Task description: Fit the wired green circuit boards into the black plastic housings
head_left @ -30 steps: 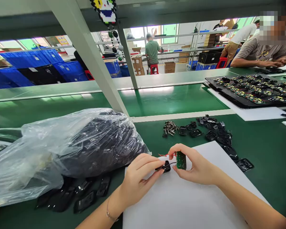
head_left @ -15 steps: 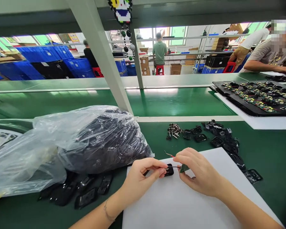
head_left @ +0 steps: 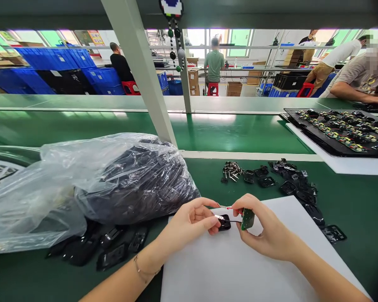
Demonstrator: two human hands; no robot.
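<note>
My right hand [head_left: 264,230] pinches a small green circuit board [head_left: 247,219] on edge between thumb and fingers, above a white sheet [head_left: 227,268]. A black wire [head_left: 234,221] and a red wire [head_left: 229,208] run leftward from the board. My left hand [head_left: 192,222] is closed at the black wire's end, where a small shiny metal piece [head_left: 220,217] shows by the thumb. Its index fingertip meets the red wire's tip. Below the wires lies a black plastic shell [head_left: 225,225] on the sheet, partly covered by my left fingers.
A clear plastic bag of black parts [head_left: 138,180] fills the left, with loose black covers [head_left: 111,256] before it. Metal pins [head_left: 232,171] and black shells [head_left: 297,184] lie beyond the sheet. A tray of assembled boards [head_left: 343,130] stands right, near a co-worker [head_left: 362,79].
The circuit board has turned so its flat face shows more. My left index finger has risen to the red wire's tip, and the metal piece has come into view. The camera view has shifted slightly.
</note>
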